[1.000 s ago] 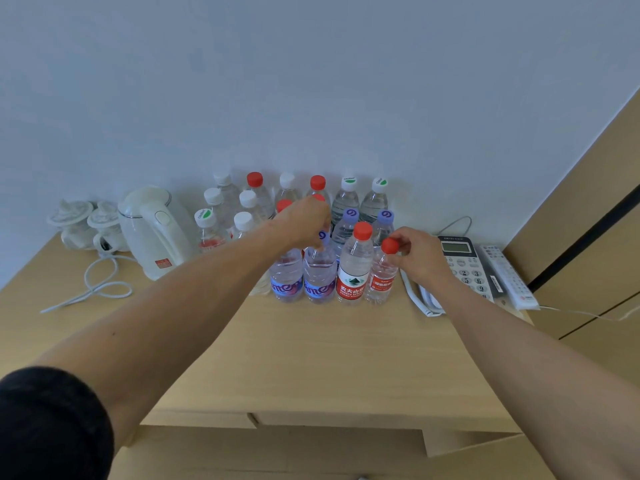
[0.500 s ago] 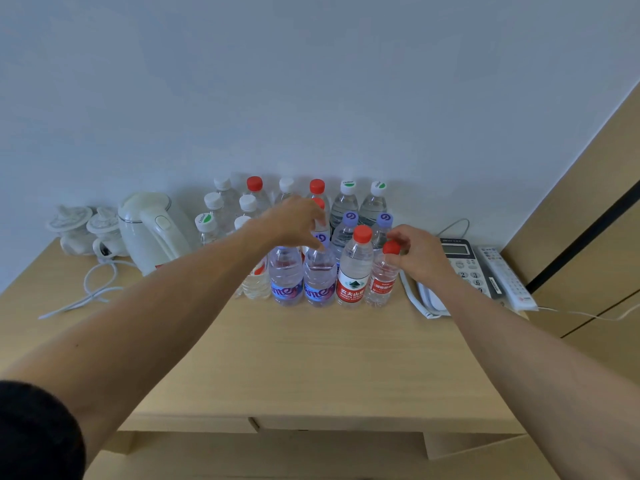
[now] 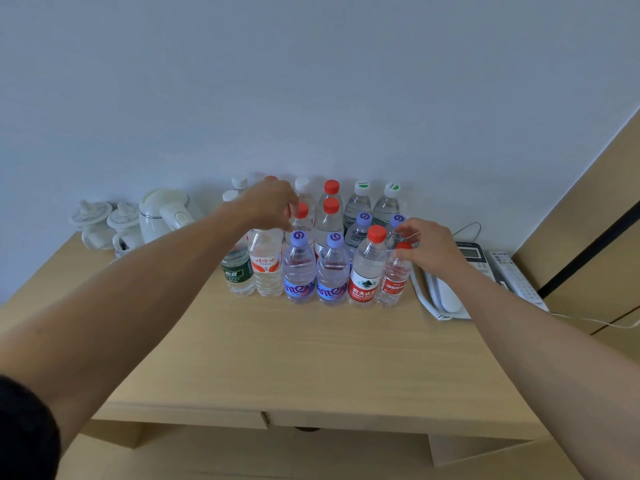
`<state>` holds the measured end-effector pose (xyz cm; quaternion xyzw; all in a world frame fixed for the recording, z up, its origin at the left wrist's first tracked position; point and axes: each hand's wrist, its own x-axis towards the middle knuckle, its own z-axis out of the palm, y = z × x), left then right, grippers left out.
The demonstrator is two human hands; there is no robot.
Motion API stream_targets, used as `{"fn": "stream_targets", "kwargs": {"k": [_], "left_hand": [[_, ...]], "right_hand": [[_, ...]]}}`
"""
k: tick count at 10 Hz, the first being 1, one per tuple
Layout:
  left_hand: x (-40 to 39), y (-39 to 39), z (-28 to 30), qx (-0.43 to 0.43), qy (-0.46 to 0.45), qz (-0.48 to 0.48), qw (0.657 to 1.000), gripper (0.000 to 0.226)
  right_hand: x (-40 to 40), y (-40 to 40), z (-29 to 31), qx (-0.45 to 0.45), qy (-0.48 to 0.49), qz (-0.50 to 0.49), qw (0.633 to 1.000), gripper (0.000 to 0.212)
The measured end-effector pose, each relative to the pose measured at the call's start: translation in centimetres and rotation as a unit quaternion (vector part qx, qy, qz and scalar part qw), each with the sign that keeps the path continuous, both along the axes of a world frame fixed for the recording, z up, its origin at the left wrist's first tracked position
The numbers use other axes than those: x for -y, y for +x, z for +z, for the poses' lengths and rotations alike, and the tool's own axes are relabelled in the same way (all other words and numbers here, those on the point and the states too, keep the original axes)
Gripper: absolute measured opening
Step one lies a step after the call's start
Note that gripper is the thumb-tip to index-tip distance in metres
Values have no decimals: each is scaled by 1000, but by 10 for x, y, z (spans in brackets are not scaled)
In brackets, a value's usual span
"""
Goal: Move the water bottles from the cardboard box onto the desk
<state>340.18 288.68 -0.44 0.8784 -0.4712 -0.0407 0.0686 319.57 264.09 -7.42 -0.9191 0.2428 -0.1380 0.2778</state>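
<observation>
Water bottles [image 3: 317, 244] stand upright in tight rows at the back of the tabletop [image 3: 304, 355], close to the wall [image 3: 311, 81]. The front row runs from a green-labelled bottle [image 3: 238, 271] on the left, past an orange-labelled bottle [image 3: 266, 265], two purple-capped bottles [image 3: 299, 268] and a tall red-capped bottle [image 3: 367, 268], to a small red-capped bottle [image 3: 394, 275] on the right. The left hand [image 3: 268, 204] hovers over the left part of the group with its fingers loosely curled and pointing down, holding nothing. The right hand [image 3: 427, 249] is at the small red-capped bottle, fingertips resting at its cap, fingers relaxed rather than wrapped round it. A white kettle [image 3: 164, 214] and two lidded cups [image 3: 104, 225] sit to the left, a desk phone [image 3: 457, 275] and a remote [image 3: 512, 275] to the right.
</observation>
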Motion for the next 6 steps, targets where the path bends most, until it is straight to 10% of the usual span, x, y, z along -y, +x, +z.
{"fn": "stream_targets", "kwargs": {"k": [6], "left_hand": [[-5,3,-5,0,-66,27,997,34]], "right_hand": [[-22,5,28,5,17,-41,999,37]]}}
